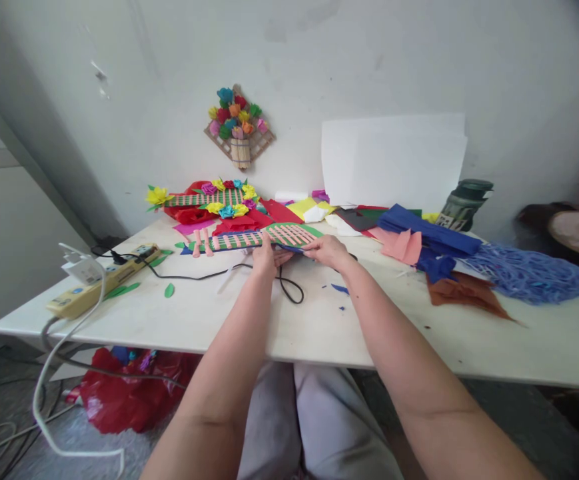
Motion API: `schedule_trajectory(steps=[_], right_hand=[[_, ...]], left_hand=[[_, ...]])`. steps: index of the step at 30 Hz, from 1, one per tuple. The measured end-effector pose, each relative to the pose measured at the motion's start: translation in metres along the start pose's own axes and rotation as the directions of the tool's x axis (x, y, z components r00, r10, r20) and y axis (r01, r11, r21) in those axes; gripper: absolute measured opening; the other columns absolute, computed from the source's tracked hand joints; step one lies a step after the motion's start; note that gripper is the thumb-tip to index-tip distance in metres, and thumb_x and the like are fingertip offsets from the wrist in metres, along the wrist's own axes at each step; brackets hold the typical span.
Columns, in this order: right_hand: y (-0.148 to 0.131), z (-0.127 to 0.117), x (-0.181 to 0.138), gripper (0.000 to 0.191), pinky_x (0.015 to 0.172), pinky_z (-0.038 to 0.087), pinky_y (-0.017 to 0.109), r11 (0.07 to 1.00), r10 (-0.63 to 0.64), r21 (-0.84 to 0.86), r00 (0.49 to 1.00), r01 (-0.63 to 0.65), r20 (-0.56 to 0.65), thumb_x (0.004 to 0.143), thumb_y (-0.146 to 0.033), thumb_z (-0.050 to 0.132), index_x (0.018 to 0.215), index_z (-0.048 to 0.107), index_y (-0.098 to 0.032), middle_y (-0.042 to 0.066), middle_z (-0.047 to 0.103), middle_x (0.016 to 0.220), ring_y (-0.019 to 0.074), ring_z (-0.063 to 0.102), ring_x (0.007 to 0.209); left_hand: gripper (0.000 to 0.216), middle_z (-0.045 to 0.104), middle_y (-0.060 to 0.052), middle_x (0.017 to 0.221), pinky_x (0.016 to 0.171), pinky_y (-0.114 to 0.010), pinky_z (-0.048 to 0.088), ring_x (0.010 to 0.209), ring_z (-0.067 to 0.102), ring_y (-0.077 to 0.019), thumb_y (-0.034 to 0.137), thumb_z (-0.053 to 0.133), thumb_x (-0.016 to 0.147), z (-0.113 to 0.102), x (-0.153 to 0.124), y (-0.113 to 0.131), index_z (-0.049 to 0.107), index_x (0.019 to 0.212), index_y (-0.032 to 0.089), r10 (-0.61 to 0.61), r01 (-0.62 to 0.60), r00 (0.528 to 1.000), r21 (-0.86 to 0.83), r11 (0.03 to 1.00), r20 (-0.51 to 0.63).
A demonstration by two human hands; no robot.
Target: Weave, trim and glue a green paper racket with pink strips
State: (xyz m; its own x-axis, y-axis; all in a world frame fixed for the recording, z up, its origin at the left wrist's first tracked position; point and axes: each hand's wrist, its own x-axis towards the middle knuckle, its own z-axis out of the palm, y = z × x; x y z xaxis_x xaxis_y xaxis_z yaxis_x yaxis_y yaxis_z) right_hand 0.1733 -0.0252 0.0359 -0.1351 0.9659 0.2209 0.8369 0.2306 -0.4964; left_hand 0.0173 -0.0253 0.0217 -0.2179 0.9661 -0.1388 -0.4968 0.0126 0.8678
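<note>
A guitar-shaped paper craft, green with pink strips across it and a blue underside, is held slightly above the table between both hands. My left hand grips its near edge around the middle, thumb on top and fingers underneath. At the wide right end, my right hand pinches the near edge between thumb and fingers. Pink rolled pegs stick out at the craft's narrow left end. Behind it lies a similar finished-looking guitar craft, ringed with colourful paper flowers. A black cord loops on the table just below my hands.
A power strip with a white charger sits at left. Coloured paper sheets, a blue folded paper, blue yarn and a dark bottle occupy the right and back. A red plastic bag is below the table.
</note>
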Motion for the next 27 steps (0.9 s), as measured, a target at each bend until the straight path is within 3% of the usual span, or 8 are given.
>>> schedule_trajectory(steps=[6, 12, 19, 27], right_hand=[[-0.0014, -0.0006, -0.0016, 0.025, 0.070, 0.045, 0.024, 0.999, -0.020, -0.032, 1.000, 0.020, -0.021, 0.068, -0.037, 0.063, 0.091, 0.070, -0.033, -0.003, 0.070, 0.083, 0.0152, 0.062, 0.076], [-0.0034, -0.0024, -0.0037, 0.025, 0.072, 0.045, 0.024, 0.998, -0.025, -0.051, 0.999, 0.023, -0.034, 0.068, -0.037, 0.062, 0.092, 0.070, -0.033, -0.003, 0.069, 0.091, 0.0159, 0.062, 0.082], [-0.0051, -0.0021, -0.0046, 0.025, 0.072, 0.044, 0.024, 0.999, -0.012, -0.046, 1.000, 0.010, -0.027, 0.068, -0.036, 0.061, 0.092, 0.070, -0.033, -0.003, 0.069, 0.090, 0.0158, 0.062, 0.082], [-0.0054, 0.0005, -0.0037, 0.024, 0.069, 0.044, 0.024, 0.998, -0.028, -0.065, 0.999, 0.025, -0.036, 0.069, -0.036, 0.063, 0.091, 0.070, -0.034, -0.003, 0.070, 0.083, 0.0168, 0.062, 0.080]], left_hand=[[0.065, 0.062, -0.018, 0.077, 0.053, -0.031, 0.053, 0.067, 0.065, -0.0252, 0.054, 0.054, 0.072, -0.0001, -0.0036, 0.0057, 0.045, 0.115, 0.006, -0.010, 0.010, 0.998, -0.008, 1.000, -0.062], [0.051, 0.062, -0.015, 0.075, 0.054, -0.032, 0.053, 0.065, 0.066, -0.0238, 0.039, 0.040, 0.083, -0.0041, 0.0050, 0.0045, 0.036, 0.124, 0.008, -0.065, 0.064, 0.998, -0.086, 0.994, -0.017], [0.047, 0.062, -0.012, 0.064, 0.055, -0.031, 0.054, 0.063, 0.065, -0.0238, 0.037, 0.058, 0.074, -0.0027, -0.0015, 0.0029, 0.049, 0.108, 0.006, 0.068, -0.068, 0.998, 0.030, 0.997, -0.001], [0.032, 0.061, -0.010, 0.058, 0.054, -0.030, 0.053, 0.060, 0.065, -0.0220, 0.024, 0.051, 0.079, 0.0024, -0.0022, -0.0009, 0.050, 0.104, 0.003, 0.094, -0.089, 0.992, 0.063, 0.994, -0.088]])
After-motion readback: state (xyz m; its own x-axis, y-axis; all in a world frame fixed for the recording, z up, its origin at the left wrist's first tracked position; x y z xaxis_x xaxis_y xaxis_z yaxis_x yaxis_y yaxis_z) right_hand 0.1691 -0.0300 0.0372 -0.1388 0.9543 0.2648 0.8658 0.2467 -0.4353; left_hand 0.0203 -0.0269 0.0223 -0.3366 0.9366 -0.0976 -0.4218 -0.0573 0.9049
